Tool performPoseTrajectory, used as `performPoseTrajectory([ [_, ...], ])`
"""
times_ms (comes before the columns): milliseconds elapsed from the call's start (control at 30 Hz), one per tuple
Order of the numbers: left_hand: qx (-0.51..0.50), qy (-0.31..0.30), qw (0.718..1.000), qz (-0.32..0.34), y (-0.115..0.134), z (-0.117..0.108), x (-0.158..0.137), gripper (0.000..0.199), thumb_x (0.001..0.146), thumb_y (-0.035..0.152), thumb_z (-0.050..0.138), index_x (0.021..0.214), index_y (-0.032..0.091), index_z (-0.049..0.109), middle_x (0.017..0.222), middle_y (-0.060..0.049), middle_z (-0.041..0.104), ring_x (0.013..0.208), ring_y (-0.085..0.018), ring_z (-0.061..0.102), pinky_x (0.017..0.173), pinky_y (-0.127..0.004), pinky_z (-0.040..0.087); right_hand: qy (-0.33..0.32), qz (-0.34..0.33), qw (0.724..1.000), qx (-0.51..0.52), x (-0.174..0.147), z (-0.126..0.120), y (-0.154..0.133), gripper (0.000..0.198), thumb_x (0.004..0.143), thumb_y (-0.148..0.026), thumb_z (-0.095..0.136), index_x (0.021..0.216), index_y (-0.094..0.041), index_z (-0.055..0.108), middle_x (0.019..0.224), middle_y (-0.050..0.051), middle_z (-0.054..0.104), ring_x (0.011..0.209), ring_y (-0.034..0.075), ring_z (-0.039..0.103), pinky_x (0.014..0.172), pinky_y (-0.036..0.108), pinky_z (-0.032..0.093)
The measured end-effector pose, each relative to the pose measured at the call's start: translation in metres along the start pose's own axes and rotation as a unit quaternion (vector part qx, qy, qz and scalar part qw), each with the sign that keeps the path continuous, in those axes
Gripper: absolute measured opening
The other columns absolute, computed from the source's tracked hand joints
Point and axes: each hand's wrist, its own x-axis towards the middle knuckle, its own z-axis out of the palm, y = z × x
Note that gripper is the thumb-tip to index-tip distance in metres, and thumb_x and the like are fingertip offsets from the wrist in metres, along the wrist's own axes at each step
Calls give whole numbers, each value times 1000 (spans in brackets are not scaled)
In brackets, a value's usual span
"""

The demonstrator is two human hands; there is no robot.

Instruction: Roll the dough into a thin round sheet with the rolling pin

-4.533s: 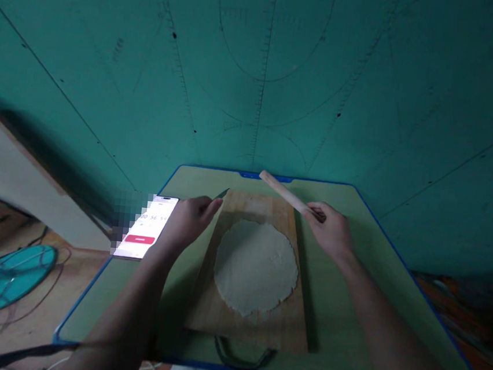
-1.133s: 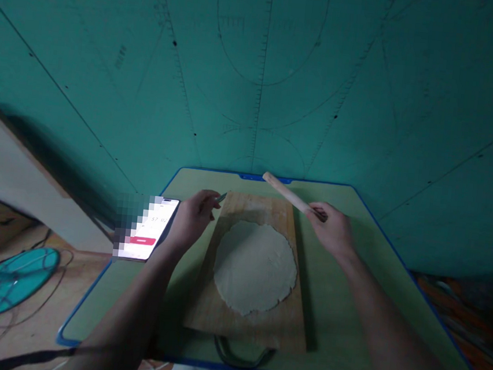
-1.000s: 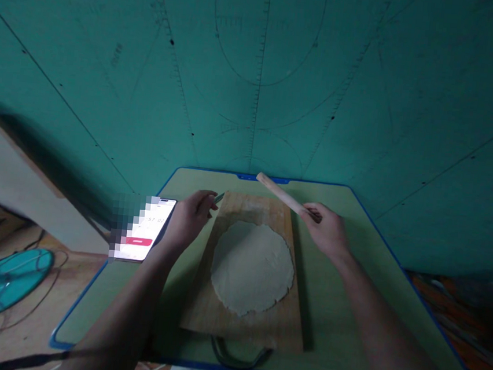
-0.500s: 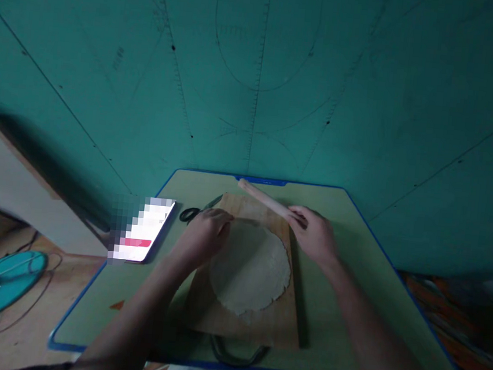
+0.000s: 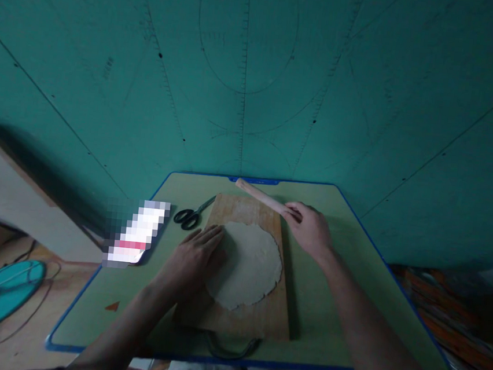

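A thin, roughly round sheet of dough [image 5: 247, 266] with a ragged right edge lies flat on a wooden cutting board [image 5: 254, 325]. My left hand [image 5: 196, 256] is over the dough's left edge, fingers stretched out and holding nothing I can see; its thumb is partly hidden. Whether the fingertips press on the dough, I cannot tell. My right hand [image 5: 309, 229] grips one end of a wooden rolling pin [image 5: 265, 198]. The pin slants up and left above the board's far end, apart from the dough.
Black-handled scissors [image 5: 191, 214] lie left of the board. Further left is a lit phone [image 5: 139, 233], its screen blurred. A dark handle [image 5: 230, 352] curves out at the board's near end. The table [image 5: 337, 333] has a blue rim and meets a green wall [image 5: 245, 109].
My left hand has come down and toward me along the dough's left side, its fingers straightening from a curl. The scissors' handles are now uncovered. My right hand still holds the rolling pin.
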Motion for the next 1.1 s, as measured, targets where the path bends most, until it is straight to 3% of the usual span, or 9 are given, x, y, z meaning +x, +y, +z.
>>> performPoseTrajectory([
  [167,16,-4,999,-51,-14,-7,-4,46,99,34,39,136,13,57,141,-18,58,133,-31,53,109,-50,47,0,17,1000,-16,2,-2,6,15,89,-27,61,99,-24,72,93,7,77,84,24,72,72,34,52],
  [267,18,17,999,-28,-16,-5,-8,46,99,34,39,138,15,56,144,-17,56,137,-31,48,111,-51,45,-1,29,999,-19,3,-3,8,15,89,-27,61,100,-24,71,95,7,77,85,25,72,71,34,52],
  [400,-3,-4,1000,-2,-20,-2,-7,49,98,42,42,136,15,58,146,-17,54,138,-33,47,113,-54,41,3,24,1000,-9,2,-1,10,16,89,-28,61,100,-24,71,95,7,77,85,23,72,72,33,53],
  [467,-22,27,998,-47,-25,-4,-4,49,98,43,41,132,14,60,143,-18,56,134,-33,52,110,-53,45,2,21,1000,-4,2,0,11,16,89,-29,61,100,-24,71,95,7,77,84,23,72,72,33,53],
  [567,-80,121,982,-118,-32,-13,1,42,94,40,45,122,17,66,134,-16,62,120,-29,62,99,-46,53,-2,22,1000,-3,2,1,12,16,88,-29,61,99,-25,72,95,6,78,83,23,73,71,33,54],
  [700,-180,199,943,-199,-31,-23,7,33,84,39,54,105,19,70,106,-11,72,93,-24,70,82,-36,58,-4,33,999,11,3,2,12,15,88,-29,61,98,-25,72,94,5,78,83,23,73,71,33,55],
  [867,-328,224,875,-276,-22,-27,15,34,77,44,64,96,16,68,78,-6,72,74,-22,71,73,-36,58,-11,33,999,16,2,2,11,15,88,-29,62,98,-25,72,94,5,78,83,23,73,71,33,55],
  [967,-455,236,812,-278,-16,-29,19,44,80,51,64,104,15,65,84,-8,75,81,-24,73,81,-41,59,-17,23,999,23,2,2,9,15,89,-29,61,99,-25,72,94,6,78,85,23,73,73,33,55],
  [1100,-592,209,729,-272,-11,-35,22,41,83,55,56,99,18,64,100,-12,77,104,-29,72,95,-50,55,-15,24,999,16,1,1,6,15,88,-27,62,99,-25,72,95,6,78,85,24,73,72,33,55],
])
